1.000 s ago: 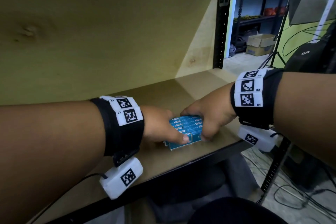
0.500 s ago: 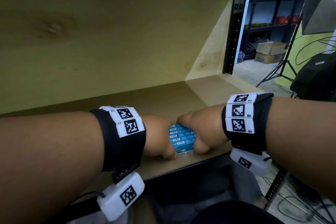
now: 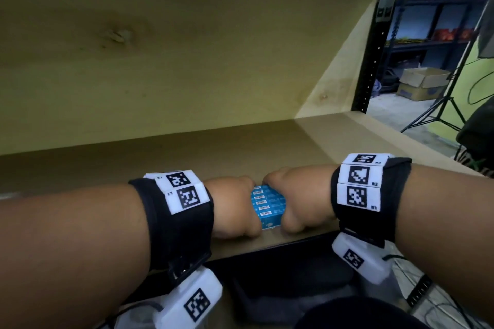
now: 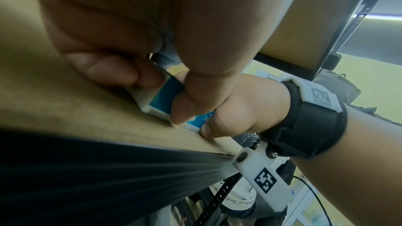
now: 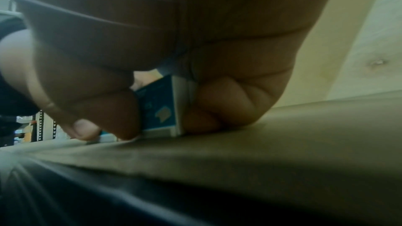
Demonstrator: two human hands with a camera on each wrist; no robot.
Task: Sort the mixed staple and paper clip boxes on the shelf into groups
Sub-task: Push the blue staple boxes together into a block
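Head view: blue boxes (image 3: 268,205), one tight row of small printed cartons with barcode labels, near the front edge of the wooden shelf (image 3: 334,141). My left hand (image 3: 234,208) and right hand (image 3: 299,200) each grip an end, fingers curled. Squeeze evenly inward so the smooth, light cartons don't buckle upward; slide, don't lift

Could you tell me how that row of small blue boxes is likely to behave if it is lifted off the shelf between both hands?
The blue boxes look like separate cartons pressed side by side, so the row may buckle or drop its middle ones unless squeezed firmly. The left hand and right hand clamp its two ends. Flat faces on the shelf suggest sliding, not rolling.
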